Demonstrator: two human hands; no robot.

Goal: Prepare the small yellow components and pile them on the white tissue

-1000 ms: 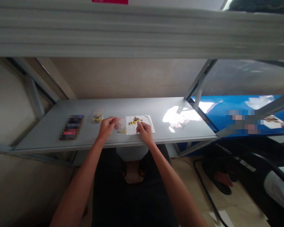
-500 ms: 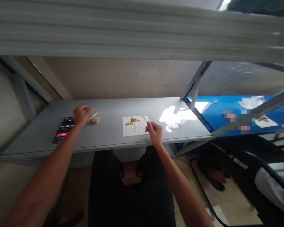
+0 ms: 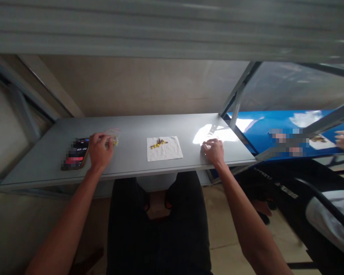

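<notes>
On the grey tabletop (image 3: 129,152), the work seems to be at a picking-up step; glare toward the right edge obscures what lies there. A white cloth (image 3: 169,153) lies midway along the front edge. Toward the left edge, a phone (image 3: 79,154) crowds the left hand (image 3: 101,149), which overlaps a clear bag (image 3: 115,141). The right hand (image 3: 214,150) bends over the glare. Whether either grip is closed cannot be told; careful pinching seems called for. Yellow and dark pieces (image 3: 159,143) rest on the cloth.
</notes>
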